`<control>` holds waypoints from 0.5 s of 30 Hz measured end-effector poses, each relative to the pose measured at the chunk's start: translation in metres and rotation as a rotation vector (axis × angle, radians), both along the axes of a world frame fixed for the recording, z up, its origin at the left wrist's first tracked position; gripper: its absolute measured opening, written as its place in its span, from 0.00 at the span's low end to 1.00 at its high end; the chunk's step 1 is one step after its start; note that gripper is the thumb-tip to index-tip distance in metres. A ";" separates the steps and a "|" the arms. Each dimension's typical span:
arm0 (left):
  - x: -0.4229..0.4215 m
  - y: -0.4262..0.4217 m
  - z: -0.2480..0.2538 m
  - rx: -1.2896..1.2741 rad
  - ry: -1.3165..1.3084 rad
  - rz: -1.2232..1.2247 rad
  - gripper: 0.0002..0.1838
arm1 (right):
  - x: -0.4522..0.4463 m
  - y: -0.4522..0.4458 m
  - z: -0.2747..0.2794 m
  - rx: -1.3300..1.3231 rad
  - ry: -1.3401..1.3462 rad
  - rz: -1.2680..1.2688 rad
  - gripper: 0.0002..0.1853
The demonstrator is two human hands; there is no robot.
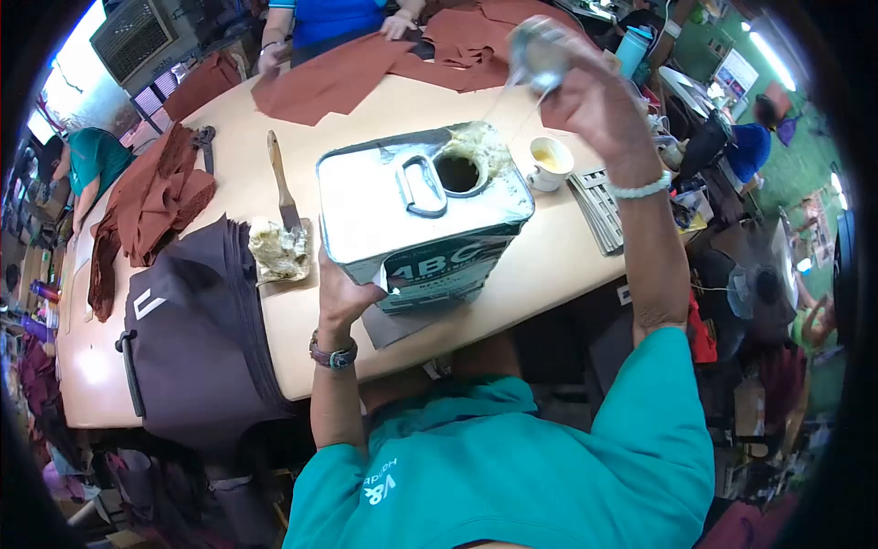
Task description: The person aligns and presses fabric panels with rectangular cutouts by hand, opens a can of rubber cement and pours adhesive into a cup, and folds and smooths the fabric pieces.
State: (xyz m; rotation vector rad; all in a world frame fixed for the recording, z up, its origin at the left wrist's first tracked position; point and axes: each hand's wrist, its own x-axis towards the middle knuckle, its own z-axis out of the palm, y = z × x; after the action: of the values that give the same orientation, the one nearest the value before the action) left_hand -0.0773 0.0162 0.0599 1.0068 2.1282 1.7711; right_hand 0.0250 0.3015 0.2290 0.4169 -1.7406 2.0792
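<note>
A large metal tin (375,215) marked ABC stands on the table, with a top handle (422,186) and a round opening (458,173). Yellowish, sticky residue (482,146) coats the top around that opening. My left hand (346,295) grips the tin's near left corner. Raised above the tin's far right side, my right hand (590,102) is closed on a small round, cap-like piece (540,55), blurred by motion. Thin, sticky strands hang from this piece toward the tin. Beside the tin is a white cup (551,163) with yellow contents.
A brush (280,183) rests by a glue-crusted block (278,251) on the left. Dark fabric pieces (197,339) are stacked nearer me. Reddish-brown fabric (334,80) lies before another person (338,27) across the table. Slotted pale strips (599,209) lie at right.
</note>
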 end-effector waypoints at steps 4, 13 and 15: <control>-0.005 -0.013 -0.009 0.116 -0.046 -0.129 0.39 | 0.049 0.072 0.003 -0.371 0.184 0.017 0.33; -0.019 -0.029 -0.034 0.059 -0.074 -0.256 0.35 | 0.095 0.037 -0.183 0.389 -0.452 -0.579 0.42; -0.021 -0.030 -0.052 0.093 -0.006 -0.213 0.32 | 0.100 0.003 -0.199 0.695 -0.587 -0.712 0.49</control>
State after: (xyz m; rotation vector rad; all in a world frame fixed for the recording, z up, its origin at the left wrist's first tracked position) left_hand -0.0987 -0.0137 0.0082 1.1993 1.8709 1.7794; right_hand 0.1254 0.3041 0.0300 -0.6332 -2.4398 1.1025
